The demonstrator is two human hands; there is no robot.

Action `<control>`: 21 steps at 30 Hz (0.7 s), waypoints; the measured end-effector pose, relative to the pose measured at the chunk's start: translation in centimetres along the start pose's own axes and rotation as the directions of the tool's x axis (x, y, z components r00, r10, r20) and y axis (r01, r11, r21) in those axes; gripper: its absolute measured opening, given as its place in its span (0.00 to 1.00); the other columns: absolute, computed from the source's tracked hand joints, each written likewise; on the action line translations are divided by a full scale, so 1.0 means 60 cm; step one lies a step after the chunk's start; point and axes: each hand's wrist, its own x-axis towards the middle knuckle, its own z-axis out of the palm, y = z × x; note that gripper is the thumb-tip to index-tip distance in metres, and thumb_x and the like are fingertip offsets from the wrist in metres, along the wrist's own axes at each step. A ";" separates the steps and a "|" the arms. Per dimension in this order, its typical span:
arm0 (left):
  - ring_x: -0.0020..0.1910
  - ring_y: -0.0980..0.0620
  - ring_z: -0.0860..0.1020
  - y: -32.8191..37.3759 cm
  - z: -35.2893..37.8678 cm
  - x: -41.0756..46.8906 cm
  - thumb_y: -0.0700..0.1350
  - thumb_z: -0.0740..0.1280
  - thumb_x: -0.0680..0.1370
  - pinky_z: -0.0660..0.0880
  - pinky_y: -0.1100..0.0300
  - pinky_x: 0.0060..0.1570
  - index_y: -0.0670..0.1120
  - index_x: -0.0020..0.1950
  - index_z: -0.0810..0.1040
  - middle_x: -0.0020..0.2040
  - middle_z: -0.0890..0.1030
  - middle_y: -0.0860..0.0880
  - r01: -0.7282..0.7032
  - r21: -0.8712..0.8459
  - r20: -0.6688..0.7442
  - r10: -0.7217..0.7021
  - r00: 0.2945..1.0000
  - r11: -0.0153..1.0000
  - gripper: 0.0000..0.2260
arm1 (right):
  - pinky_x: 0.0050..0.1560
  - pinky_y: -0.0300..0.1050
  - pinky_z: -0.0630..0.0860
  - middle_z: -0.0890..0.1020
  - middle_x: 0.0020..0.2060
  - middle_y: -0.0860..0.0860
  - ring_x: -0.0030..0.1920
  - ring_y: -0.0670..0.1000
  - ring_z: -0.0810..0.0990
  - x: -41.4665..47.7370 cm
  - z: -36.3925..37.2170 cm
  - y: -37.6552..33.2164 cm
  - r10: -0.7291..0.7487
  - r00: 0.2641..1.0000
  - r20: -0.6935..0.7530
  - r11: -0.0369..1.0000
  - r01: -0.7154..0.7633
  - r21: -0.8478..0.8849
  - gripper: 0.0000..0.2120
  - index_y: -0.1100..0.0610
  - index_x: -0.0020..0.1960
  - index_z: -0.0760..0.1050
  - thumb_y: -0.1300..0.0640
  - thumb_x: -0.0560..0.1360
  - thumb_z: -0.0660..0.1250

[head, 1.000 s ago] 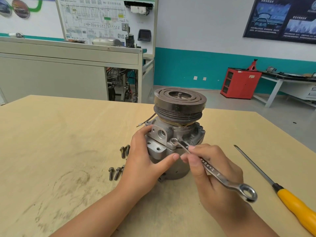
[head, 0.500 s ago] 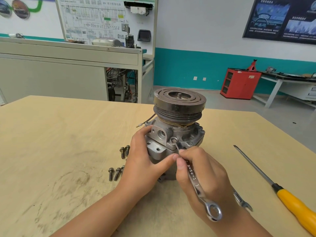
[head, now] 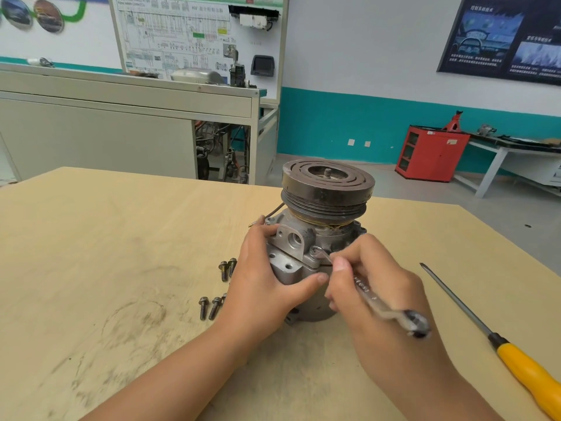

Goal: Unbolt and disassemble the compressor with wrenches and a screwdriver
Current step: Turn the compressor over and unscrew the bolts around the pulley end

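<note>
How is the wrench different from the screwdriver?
The wrench is all silver metal; the screwdriver has a yellow handle. The wrench is gripped in the right hand with its far end on the compressor; the screwdriver lies untouched on the table. The wrench is a flat bar; the screwdriver has a thin rod. Both are long metal tools.
</note>
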 end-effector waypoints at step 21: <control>0.67 0.56 0.62 0.028 0.052 -0.020 0.61 0.72 0.62 0.61 0.65 0.61 0.65 0.52 0.58 0.67 0.63 0.50 -0.046 0.016 -0.200 0.048 0.979 0.999 0.27 | 0.22 0.40 0.66 0.74 0.24 0.59 0.22 0.54 0.71 0.015 -0.042 0.056 0.286 0.953 0.102 0.643 -0.270 0.717 0.17 0.57 0.30 0.76 0.69 0.70 0.53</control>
